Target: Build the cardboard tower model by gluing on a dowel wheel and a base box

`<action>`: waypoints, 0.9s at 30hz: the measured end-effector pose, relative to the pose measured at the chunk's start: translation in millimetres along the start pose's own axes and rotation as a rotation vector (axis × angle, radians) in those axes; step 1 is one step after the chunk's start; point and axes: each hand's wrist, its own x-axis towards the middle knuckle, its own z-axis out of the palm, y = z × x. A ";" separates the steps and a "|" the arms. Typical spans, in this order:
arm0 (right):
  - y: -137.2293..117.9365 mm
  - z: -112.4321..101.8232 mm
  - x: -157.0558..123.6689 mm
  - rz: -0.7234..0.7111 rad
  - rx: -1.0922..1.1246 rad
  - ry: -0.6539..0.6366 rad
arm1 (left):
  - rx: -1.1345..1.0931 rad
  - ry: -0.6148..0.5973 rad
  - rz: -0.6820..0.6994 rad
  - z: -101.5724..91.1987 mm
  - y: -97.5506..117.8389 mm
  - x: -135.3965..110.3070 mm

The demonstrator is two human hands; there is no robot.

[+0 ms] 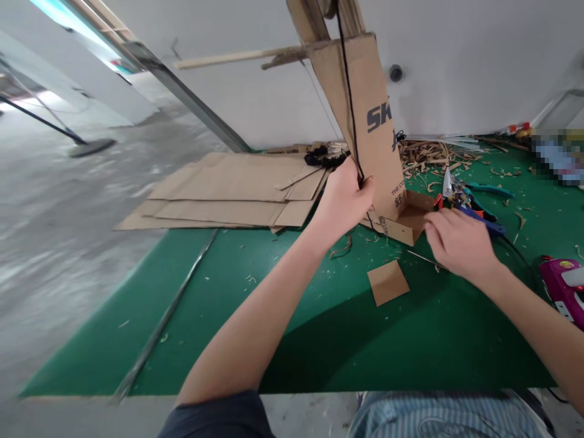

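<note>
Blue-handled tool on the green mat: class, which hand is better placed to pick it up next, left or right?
Probably the right hand: it sits right beside the blue-handled tool. The left hand is farther away and closed on the upright cardboard panel and black cord.
</note>
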 end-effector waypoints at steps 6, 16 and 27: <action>46.5 -7.4 -17.0 0.236 -0.399 -0.228 | -0.060 -0.060 -0.058 -19.6 8.0 5.7; 60.7 1.7 -14.6 0.338 -0.284 -0.187 | 0.047 0.027 0.087 -16.2 -8.8 8.9; 48.9 -0.8 -14.6 -0.071 0.178 -0.012 | 0.235 0.006 0.067 -5.3 11.8 -2.6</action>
